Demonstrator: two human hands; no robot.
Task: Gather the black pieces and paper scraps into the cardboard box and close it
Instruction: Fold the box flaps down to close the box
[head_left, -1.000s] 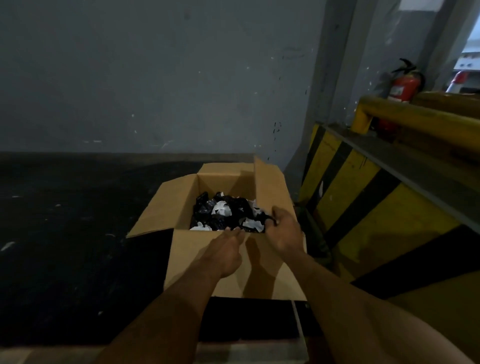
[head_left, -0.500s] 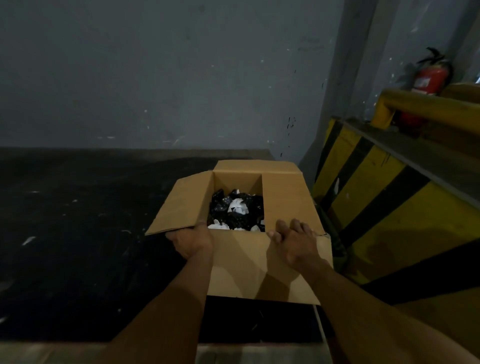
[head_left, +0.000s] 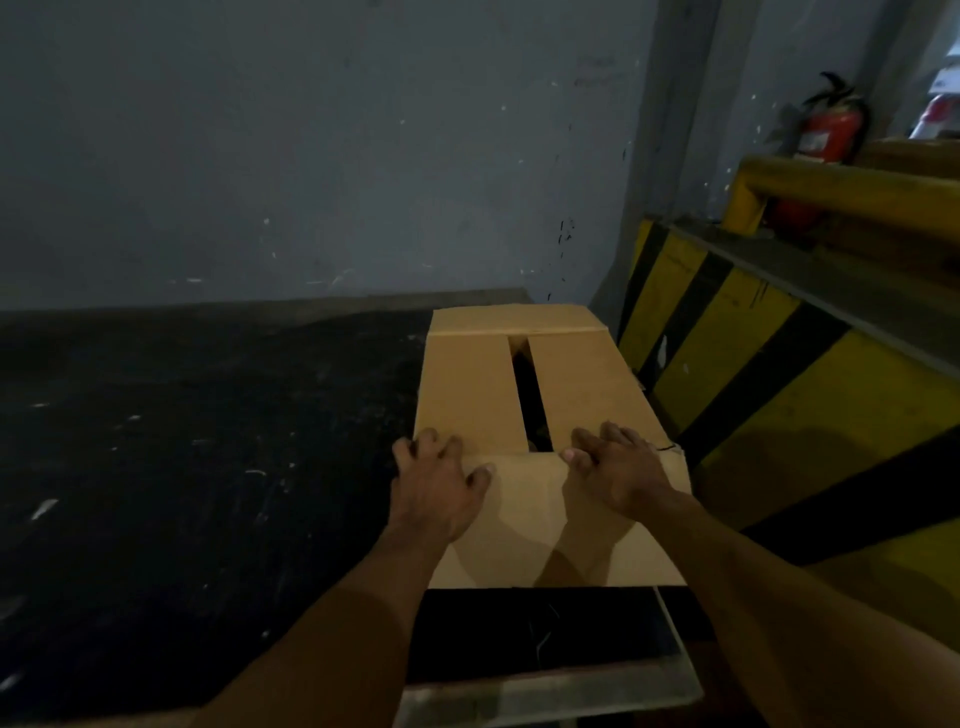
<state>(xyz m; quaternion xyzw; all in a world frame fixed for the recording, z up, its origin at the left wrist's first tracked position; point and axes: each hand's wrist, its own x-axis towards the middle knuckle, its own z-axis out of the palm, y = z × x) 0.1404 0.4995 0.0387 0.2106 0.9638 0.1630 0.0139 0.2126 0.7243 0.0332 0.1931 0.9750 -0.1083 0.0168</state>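
Cardboard box (head_left: 587, 374) under both flat hands (head_left: 441, 486) (head_left: 621, 467)

Dim, flat light is filling the scene, with the box (head_left: 571, 374) and yellow barrier (head_left: 737, 353) catching most of it while the black table (head_left: 182, 467) is sinking into near-featureless dark. The left hand (head_left: 441, 488) and right hand (head_left: 618, 467) are throwing soft-edged shadows down the box's near face, so the light is seemingly coming from above and ahead. The whole frame is looking soft and slightly smeared, the extinguisher (head_left: 826, 135) is blurring near the right edge, and the wide lens is tilting the pillar (head_left: 675, 156) and stretching the forearms
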